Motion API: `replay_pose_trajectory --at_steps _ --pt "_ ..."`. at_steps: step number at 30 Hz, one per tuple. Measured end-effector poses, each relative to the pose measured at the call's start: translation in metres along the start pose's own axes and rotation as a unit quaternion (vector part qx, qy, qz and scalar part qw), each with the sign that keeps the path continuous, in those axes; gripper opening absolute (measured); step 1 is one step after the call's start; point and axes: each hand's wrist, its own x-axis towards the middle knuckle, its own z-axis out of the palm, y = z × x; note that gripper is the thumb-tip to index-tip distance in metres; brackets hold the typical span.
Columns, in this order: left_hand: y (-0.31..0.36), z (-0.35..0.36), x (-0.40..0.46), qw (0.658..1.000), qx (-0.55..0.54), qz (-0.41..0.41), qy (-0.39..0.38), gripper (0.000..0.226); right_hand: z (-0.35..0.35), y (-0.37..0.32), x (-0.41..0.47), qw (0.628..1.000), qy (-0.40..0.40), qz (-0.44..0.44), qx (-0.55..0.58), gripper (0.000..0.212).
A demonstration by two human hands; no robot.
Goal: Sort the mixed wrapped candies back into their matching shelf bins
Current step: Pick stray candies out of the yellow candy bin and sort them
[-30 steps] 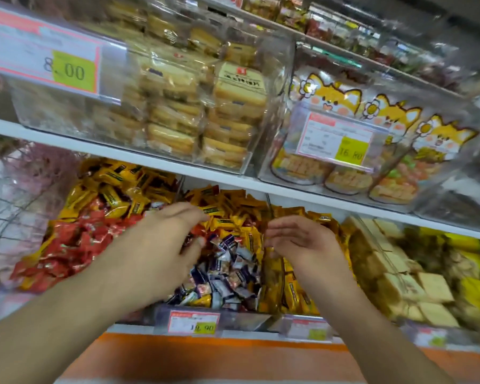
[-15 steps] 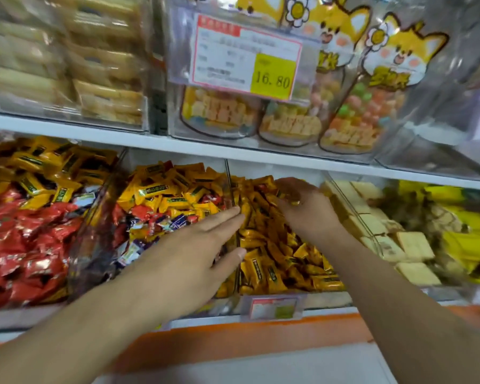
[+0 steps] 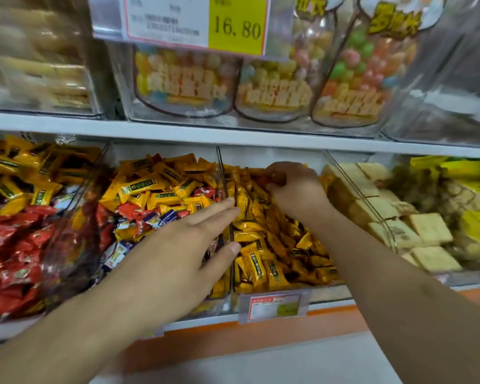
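Plainly light and crinkly, the wrapped candies (image 3: 161, 195) should slip unless pinched by a twisted end. At the back of the yellow-candy bin (image 3: 275, 239), the right hand (image 3: 294, 189) curls, pinching a reddish piece (image 3: 272, 177). The left hand (image 3: 175, 253) reaches flat, fingers (image 3: 216, 210) straight and close, over the bin divider (image 3: 224, 178).

At twelve o'clock a price tag (image 3: 194, 22) hangs on the front of the upper bin; its yellow panel reads "16.80", and the grey lines printed on its white part are too blurred to read. The candy bags (image 3: 352, 76) behind it, toward one o'clock, carry large yellow characters, perhaps Chinese, that cannot be made out. At five o'clock a smaller tag (image 3: 275, 305) on the lower shelf edge is illegible.
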Motion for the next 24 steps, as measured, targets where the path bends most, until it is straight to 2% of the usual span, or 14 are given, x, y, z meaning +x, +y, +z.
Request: replay_pose_trajectory --at_steps 5,10,14,18,20,21,24 --pt "0.002 -0.006 0.000 1.000 0.001 -0.008 -0.011 0.062 -0.032 0.005 -0.020 0.996 0.041 0.035 0.068 0.016" --pt "0.010 -0.023 -0.011 0.999 -0.031 -0.019 0.010 0.057 -0.062 -0.042 -0.081 0.979 -0.037 0.052 0.193 0.010" --pt "0.015 -0.046 -0.031 0.983 -0.166 -0.065 0.048 0.038 -0.066 -0.103 -0.128 0.957 -0.093 -0.005 0.274 0.001" --pt "0.004 -0.074 -0.058 0.953 -0.268 -0.104 0.093 0.009 -0.055 -0.147 -0.148 0.935 -0.106 -0.010 0.338 0.008" --pt "-0.011 -0.089 -0.070 0.950 -0.254 -0.135 0.121 0.009 -0.048 -0.159 -0.152 0.927 -0.117 0.022 0.355 0.012" --pt "-0.022 -0.096 -0.076 0.954 -0.213 -0.157 0.139 0.011 -0.044 -0.162 -0.153 0.928 -0.121 0.035 0.350 0.013" --pt "-0.058 -0.120 -0.094 0.954 -0.018 -0.227 0.193 0.015 -0.036 -0.167 -0.153 0.948 -0.122 0.024 0.295 0.013"
